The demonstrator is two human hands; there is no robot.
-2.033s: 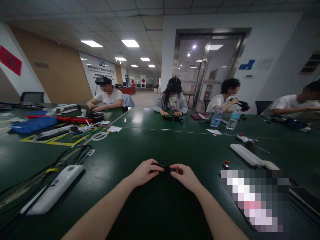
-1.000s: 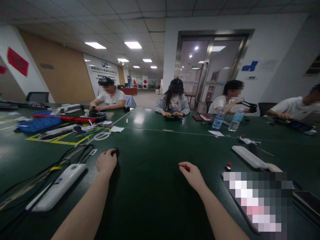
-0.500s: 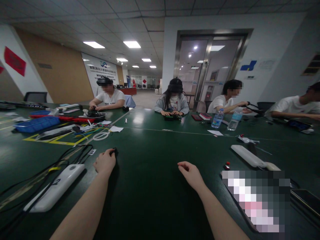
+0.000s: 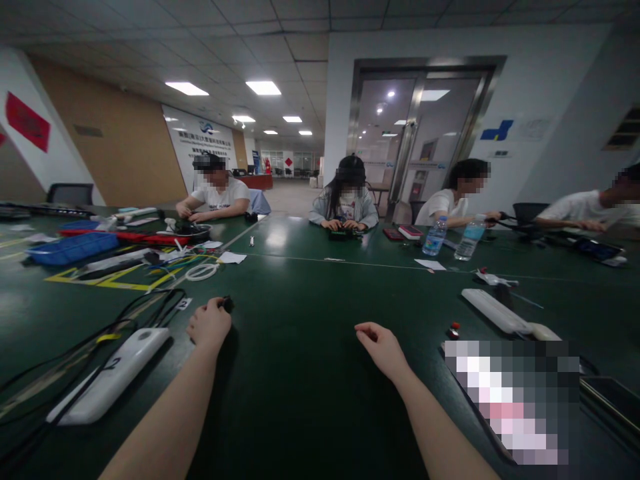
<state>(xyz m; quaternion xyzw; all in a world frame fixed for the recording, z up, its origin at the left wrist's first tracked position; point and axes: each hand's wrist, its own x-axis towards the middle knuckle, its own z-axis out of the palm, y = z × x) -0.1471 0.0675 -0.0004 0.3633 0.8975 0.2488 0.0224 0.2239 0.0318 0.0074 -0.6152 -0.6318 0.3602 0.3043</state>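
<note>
My left hand (image 4: 211, 321) is closed around a small black object (image 4: 228, 304), held just over or on the green table (image 4: 295, 373); its kind is too small and dark to make out. To its left lie black cables (image 4: 160, 310) with a white tag marked 2 and a long white case (image 4: 117, 377) also marked 2. My right hand (image 4: 381, 347) is over the table at the right, fingers curled with thumb and fingertips close together; nothing shows between them. Nearest to it is a tablet-like device (image 4: 480, 427) with a blurred-out screen.
At the left are a blue tray (image 4: 75, 249), coiled white cable (image 4: 201, 272) and loose wires. Two water bottles (image 4: 435, 237) stand at the back right. A white bar-shaped case (image 4: 495, 311) and a small red-topped item (image 4: 454, 329) lie at right. Several people sit across the table.
My hands have hardly moved; the black object in my left hand has turned slightly. At the right, a co-worker has lowered the black thing they hold.
</note>
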